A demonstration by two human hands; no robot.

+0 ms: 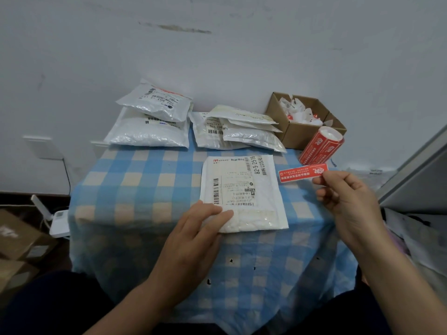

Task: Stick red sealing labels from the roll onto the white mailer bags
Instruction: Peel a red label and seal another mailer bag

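A white mailer bag (244, 189) with a printed shipping label lies flat in the middle of the blue checked tablecloth (145, 189). My left hand (196, 228) rests on its near left corner with straight fingers. My right hand (346, 197) pinches one end of a loose red sealing label (300, 173), held in the air just right of the bag. The red label roll (321, 146) lies on its side at the table's far right.
Two stacks of white mailer bags (152, 122) (239, 129) sit along the far edge by the wall. An open cardboard box (304, 131) with white scraps stands behind the roll. A grey cabinet (416, 180) is at the right; cardboard boxes (21, 238) are on the floor at left.
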